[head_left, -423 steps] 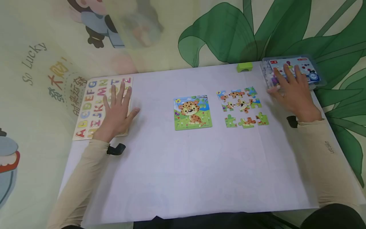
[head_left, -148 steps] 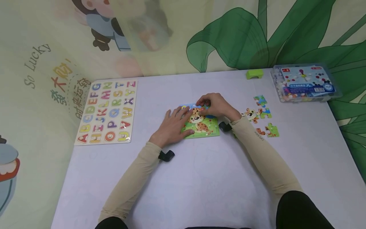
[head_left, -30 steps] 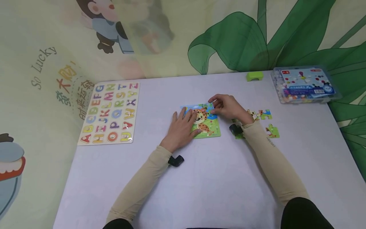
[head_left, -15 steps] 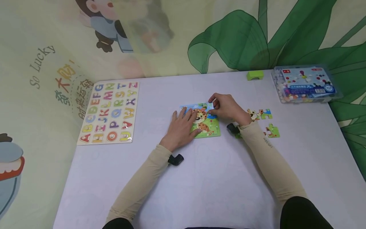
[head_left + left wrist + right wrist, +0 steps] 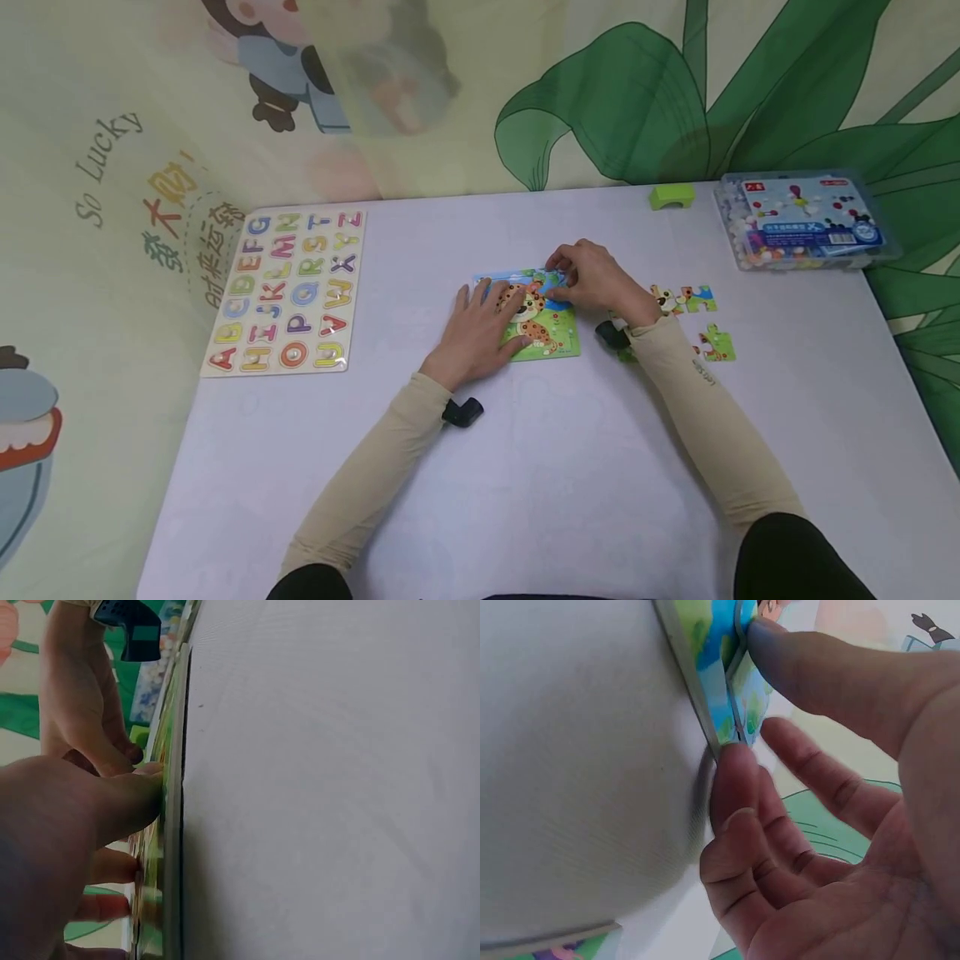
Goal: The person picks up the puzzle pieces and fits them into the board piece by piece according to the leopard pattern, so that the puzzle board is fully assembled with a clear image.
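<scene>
My left hand lies with extended fingers over the left part of a square leopard jigsaw puzzle, its thumb on the lower edge. At the puzzle's upper right corner, my right hand pinches a blue-and-green puzzle piece between thumb and fingers. In the right wrist view that piece overlies the board, its edge showing as a grey line. Loose pieces lie right of the puzzle, among them a leopard-face piece, a blue one and a green one. Others are partly hidden under my right wrist.
An alphabet board lies at the table's left. Near the back edge sit a light green arch block and a clear plastic box of small coloured parts. A printed curtain hangs behind the white table.
Both hands have come from the alphabet board and the plastic box to the puzzle. The upper loose pieces have left their places. Over the last second, the hands have barely shifted.
</scene>
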Demonstrator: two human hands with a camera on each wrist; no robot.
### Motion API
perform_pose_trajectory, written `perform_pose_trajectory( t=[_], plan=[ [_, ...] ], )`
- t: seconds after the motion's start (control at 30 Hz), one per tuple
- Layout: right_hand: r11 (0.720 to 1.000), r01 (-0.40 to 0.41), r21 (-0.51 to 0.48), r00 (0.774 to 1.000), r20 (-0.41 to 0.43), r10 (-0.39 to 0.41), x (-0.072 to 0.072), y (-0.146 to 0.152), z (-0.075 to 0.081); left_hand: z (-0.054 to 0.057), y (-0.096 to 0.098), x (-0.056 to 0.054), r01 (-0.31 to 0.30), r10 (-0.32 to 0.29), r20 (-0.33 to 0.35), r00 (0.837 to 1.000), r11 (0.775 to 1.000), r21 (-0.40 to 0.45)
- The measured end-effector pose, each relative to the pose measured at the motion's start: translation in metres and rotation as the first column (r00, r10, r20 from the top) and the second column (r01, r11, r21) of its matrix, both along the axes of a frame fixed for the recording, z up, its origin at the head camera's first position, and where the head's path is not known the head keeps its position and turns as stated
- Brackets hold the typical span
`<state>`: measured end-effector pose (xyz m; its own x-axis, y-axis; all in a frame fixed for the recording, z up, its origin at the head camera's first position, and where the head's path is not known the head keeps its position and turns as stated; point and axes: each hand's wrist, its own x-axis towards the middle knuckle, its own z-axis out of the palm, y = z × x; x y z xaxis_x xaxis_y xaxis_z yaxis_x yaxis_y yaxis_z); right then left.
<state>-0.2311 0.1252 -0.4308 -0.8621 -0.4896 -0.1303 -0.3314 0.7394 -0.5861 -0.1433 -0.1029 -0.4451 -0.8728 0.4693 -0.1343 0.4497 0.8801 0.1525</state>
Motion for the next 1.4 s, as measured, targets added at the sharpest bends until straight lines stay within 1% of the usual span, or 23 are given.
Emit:
perform_pose_trajectory(
  t=[0.17, 0.27, 0.4, 0.5, 0.63, 0.77, 0.97, 1.07, 1.17, 1.3, 1.4],
  plan=[
    [0.999, -0.024, -0.034, 1.0, -0.005, 0.024, -0.002, -0.001, -0.002, 0.0, 0.003, -0.006, 0.057, -0.057, 0.014, 0.998, 0.998, 0.037],
    [0.999, -0.024, -0.042, 1.0, -0.005, 0.024, -0.003, -0.002, -0.003, -0.001, 0.006, -0.008, 0.074, -0.074, 0.0, 0.997, 0.996, 0.04],
    [0.999, -0.019, -0.039, 1.0, -0.024, 0.018, -0.002, -0.002, -0.002, -0.002, 0.013, -0.01, 0.065, -0.063, -0.042, 0.997, 0.997, 0.039],
    [0.999, -0.013, -0.049, 0.999, -0.043, 0.011, 0.0, -0.002, -0.001, -0.004, 0.018, -0.011, 0.046, -0.044, -0.074, 0.996, 0.999, 0.026],
    [0.999, 0.002, -0.052, 0.998, -0.057, -0.005, 0.002, -0.003, -0.001, -0.006, 0.024, -0.01, 0.025, -0.024, -0.087, 0.996, 1.0, 0.008],
    [0.999, 0.008, -0.045, 0.997, -0.071, -0.011, 0.003, -0.001, 0.0, -0.007, 0.026, -0.009, 0.017, -0.017, -0.064, 0.998, 1.0, 0.005],
    [0.998, 0.001, -0.057, 0.996, -0.09, -0.006, 0.002, 0.0, -0.003, -0.006, 0.023, -0.007, 0.03, -0.03, 0.002, 1.0, 0.999, 0.021],
    [0.998, -0.003, -0.055, 0.996, -0.086, -0.002, 0.002, 0.001, -0.004, -0.006, 0.02, -0.006, 0.036, -0.037, 0.025, 0.999, 0.998, 0.046],
    [0.999, -0.009, -0.047, 0.998, -0.062, 0.006, 0.002, 0.005, -0.003, -0.006, 0.019, -0.005, 0.046, -0.048, 0.031, 0.998, 0.997, 0.064],
    [0.998, 0.013, -0.059, 1.0, -0.015, -0.014, 0.0, 0.021, 0.001, -0.006, 0.019, -0.006, 0.049, -0.051, 0.038, 0.998, 0.998, 0.05],
    [0.996, 0.06, -0.064, 0.998, -0.006, -0.061, -0.003, 0.043, 0.006, -0.006, 0.019, -0.006, 0.04, -0.041, 0.042, 0.998, 0.999, 0.031]
  ],
)
